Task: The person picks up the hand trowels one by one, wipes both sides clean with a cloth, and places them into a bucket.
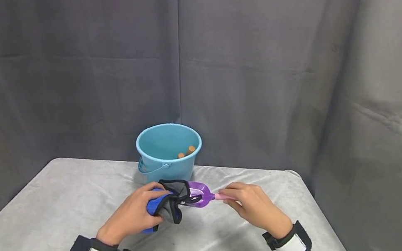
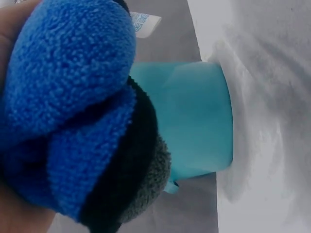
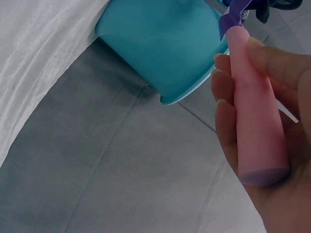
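My left hand [image 1: 136, 212] grips a bunched cloth [image 2: 73, 68], plush blue on one side and grey on the other, with black edging. The cloth lies against the blade of a small purple hand trowel [image 1: 204, 191] and covers its far end. At the other end my right hand [image 1: 256, 206] holds the trowel by its pink handle [image 3: 257, 107], fingers and thumb wrapped round it. Both hands are above the table, in front of a teal bucket [image 1: 170, 172]. The left wrist view shows the cloth close up, hiding the trowel.
The bucket stands near the table's back edge, its handle hanging at the left. Inside it, orange-brown ends [image 1: 190, 149] of some objects show. A pale cloth covers the table [image 1: 63, 201]. Grey curtains [image 1: 255, 73] hang behind and to the right.
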{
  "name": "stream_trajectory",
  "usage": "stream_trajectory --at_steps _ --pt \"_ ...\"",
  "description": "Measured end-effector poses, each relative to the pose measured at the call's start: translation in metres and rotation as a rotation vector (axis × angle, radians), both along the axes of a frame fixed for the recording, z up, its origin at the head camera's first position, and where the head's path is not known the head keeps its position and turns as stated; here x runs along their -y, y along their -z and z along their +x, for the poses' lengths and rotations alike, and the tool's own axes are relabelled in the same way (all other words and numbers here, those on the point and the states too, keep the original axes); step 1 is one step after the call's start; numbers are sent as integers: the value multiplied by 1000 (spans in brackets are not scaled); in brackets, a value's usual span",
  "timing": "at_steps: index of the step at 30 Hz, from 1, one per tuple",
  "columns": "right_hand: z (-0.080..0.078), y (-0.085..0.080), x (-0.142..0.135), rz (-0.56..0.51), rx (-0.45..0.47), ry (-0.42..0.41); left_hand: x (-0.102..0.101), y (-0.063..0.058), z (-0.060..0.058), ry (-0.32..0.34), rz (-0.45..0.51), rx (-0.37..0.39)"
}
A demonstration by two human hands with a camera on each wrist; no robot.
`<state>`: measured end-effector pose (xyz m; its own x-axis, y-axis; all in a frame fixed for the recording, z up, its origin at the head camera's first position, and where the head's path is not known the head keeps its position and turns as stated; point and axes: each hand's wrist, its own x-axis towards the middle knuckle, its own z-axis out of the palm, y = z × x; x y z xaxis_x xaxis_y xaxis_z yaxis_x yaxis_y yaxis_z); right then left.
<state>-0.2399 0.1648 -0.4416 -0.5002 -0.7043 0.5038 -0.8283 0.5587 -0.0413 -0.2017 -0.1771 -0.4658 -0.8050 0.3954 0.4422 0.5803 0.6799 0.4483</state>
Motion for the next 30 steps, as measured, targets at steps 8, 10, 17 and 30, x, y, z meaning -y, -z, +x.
stream_trajectory --at_steps 8,10,17,30 --pt "-4 -3 4 19 35 18 8 -3 -4 -45 44 -6" --pt "-4 -2 6 34 37 13 7 -3 -4 -60 69 -51" --pt "-1 6 17 71 66 -24 -3 0 -6 -23 149 -273" --pt "4 13 29 82 68 -42 -23 10 0 80 88 -272"
